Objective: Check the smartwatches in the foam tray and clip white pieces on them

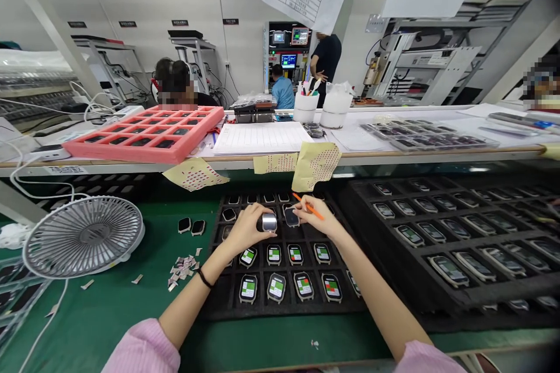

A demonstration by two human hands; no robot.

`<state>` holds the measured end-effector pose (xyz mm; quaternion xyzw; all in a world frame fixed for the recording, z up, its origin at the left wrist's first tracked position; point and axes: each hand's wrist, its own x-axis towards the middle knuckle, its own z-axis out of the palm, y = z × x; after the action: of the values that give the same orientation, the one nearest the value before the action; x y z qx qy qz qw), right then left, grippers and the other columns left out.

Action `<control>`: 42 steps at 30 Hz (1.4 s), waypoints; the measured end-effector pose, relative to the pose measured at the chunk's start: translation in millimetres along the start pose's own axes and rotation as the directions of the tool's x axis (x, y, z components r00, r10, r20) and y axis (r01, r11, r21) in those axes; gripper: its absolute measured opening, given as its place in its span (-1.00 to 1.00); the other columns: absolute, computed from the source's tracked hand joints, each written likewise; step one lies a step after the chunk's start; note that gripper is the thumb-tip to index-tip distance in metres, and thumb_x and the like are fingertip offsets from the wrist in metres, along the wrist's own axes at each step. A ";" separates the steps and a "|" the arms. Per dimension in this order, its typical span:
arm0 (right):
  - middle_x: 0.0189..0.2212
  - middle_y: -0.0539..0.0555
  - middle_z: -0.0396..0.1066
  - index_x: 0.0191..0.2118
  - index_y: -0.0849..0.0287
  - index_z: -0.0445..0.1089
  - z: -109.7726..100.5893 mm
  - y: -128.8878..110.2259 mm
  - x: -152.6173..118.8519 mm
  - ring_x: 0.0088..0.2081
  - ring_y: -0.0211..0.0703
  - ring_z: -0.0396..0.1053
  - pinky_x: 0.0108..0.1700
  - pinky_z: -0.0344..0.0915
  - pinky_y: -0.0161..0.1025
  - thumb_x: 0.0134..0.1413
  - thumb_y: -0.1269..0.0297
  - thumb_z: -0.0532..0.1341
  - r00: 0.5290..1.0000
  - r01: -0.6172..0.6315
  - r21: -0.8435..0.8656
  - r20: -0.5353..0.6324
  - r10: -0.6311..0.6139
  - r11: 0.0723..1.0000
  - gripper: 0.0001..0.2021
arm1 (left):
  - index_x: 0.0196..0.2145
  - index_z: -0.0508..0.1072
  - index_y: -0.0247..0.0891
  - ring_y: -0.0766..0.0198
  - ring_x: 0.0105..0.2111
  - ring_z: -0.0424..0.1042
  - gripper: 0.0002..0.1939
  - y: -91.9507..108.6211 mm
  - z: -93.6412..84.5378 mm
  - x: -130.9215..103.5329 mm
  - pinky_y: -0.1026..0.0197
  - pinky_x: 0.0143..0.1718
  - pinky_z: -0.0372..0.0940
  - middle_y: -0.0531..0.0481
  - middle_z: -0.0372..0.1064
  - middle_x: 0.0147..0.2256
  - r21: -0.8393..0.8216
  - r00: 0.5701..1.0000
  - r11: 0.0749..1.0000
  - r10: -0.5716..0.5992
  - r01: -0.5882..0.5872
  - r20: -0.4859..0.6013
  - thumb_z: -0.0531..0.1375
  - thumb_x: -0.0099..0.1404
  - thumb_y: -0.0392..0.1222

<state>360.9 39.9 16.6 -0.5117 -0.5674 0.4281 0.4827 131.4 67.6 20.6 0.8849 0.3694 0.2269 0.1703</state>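
My left hand (251, 226) is closed on a smartwatch body (269, 222) with a shiny silvery face, gripped by its edges above the black foam tray (280, 310). In my right hand (315, 214) is a thin orange stick-like tool (308, 206); its exact kind I cannot make out. The same hand's fingertips touch a dark-faced smartwatch (291, 215) at a tray slot. Nearer me, rows of watch bodies sit in the tray, with green, white and red lit screens, such as the lit watch (303, 285).
A second black tray (394, 256) of watches stands right. On the left are a grey fan (83, 236), two loose watches (191, 225) and scattered small tabs (182, 271). The shelf above holds a pink foam tray (175, 153); yellow sticker sheets (317, 164) hang from its edge.
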 end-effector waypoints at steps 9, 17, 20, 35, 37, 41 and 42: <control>-0.51 -0.01 0.39 -0.52 0.12 0.13 -9.1 47.3 -9.1 -0.47 -0.16 0.44 -0.48 0.42 -0.24 -0.03 -0.04 0.24 0.996 -0.083 -0.301 -0.058 0.069 0.950 -0.62 | -0.04 0.37 -0.23 -0.03 0.00 0.31 -0.54 -11.4 16.7 5.1 -0.01 -0.03 0.16 -0.13 0.36 -0.04 0.190 0.986 0.982 -0.020 -0.012 0.166 0.23 0.20 0.09; -0.46 0.26 0.45 -0.40 0.21 0.28 -74.9 56.2 -39.6 -0.29 0.13 0.51 -0.25 0.31 -0.12 0.27 0.23 0.02 0.926 -0.330 -0.630 -0.362 0.110 0.703 -0.75 | -0.19 0.35 -0.37 -0.09 -0.20 0.43 -0.62 -32.7 -21.5 -80.1 0.08 -0.24 0.23 -0.28 0.45 -0.26 0.517 0.872 0.760 -0.486 0.394 0.051 -0.08 0.41 0.00; -0.43 0.33 0.47 -0.37 0.26 0.35 -71.7 66.9 -40.3 -0.25 0.17 0.50 -0.22 0.29 -0.13 0.25 0.34 0.03 0.922 -0.358 -0.675 -0.366 0.128 0.646 -0.77 | -0.16 0.32 -0.33 -0.07 -0.14 0.41 -0.62 -36.1 -22.1 -95.0 0.11 -0.23 0.23 -0.27 0.44 -0.20 0.368 0.863 0.826 -0.494 0.426 0.110 -0.10 0.40 0.02; -0.49 0.06 0.42 -0.39 0.20 0.38 -70.4 89.6 -19.4 -0.58 -0.27 0.33 -0.56 0.26 -0.38 0.10 0.36 0.03 0.913 -0.348 -0.359 -0.342 0.225 0.866 -0.81 | 0.04 0.25 -0.20 0.16 -0.33 0.34 -0.37 -61.1 -25.5 -95.4 0.22 -0.38 0.20 0.03 0.29 -0.36 -0.270 0.823 0.838 -0.314 0.474 0.473 0.22 0.09 0.15; -0.55 0.01 0.36 -0.41 0.21 0.36 -70.9 87.8 -20.0 -0.60 -0.28 0.30 -0.60 0.23 -0.39 0.07 0.31 0.05 0.911 -0.334 -0.289 -0.342 0.229 0.897 -0.82 | 0.05 0.25 -0.20 0.12 -0.24 0.37 -0.37 -64.4 -26.3 -96.9 0.19 -0.32 0.26 -0.03 0.35 -0.25 -0.346 0.834 0.801 -0.312 0.488 0.456 0.23 0.09 0.14; -0.64 -0.08 0.25 -0.33 0.20 0.34 -70.1 69.0 -26.6 -0.69 -0.33 0.16 -0.66 0.11 -0.38 0.06 0.13 0.07 0.927 -0.238 -0.149 -0.331 0.178 0.960 -0.76 | 0.11 0.21 -0.22 0.09 -0.23 0.42 -0.35 -61.2 -30.9 -98.9 0.11 -0.26 0.32 -0.07 0.41 -0.24 -0.436 0.871 0.760 -0.361 0.482 0.334 0.21 0.13 0.11; -0.65 -0.09 0.24 -0.28 0.20 0.34 -67.1 61.9 -29.0 -0.70 -0.33 0.14 -0.67 0.09 -0.37 0.05 0.08 0.07 0.935 -0.206 -0.111 -0.314 0.163 0.972 -0.72 | 0.12 0.20 -0.23 0.09 -0.24 0.43 -0.34 -57.5 -31.6 -98.5 0.10 -0.24 0.33 -0.07 0.42 -0.25 -0.472 0.879 0.743 -0.368 0.475 0.304 0.21 0.14 0.10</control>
<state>437.7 17.4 -36.0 -0.6554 -0.4653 0.3464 0.4837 20.1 38.3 -7.0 0.7124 0.4647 0.1897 0.4905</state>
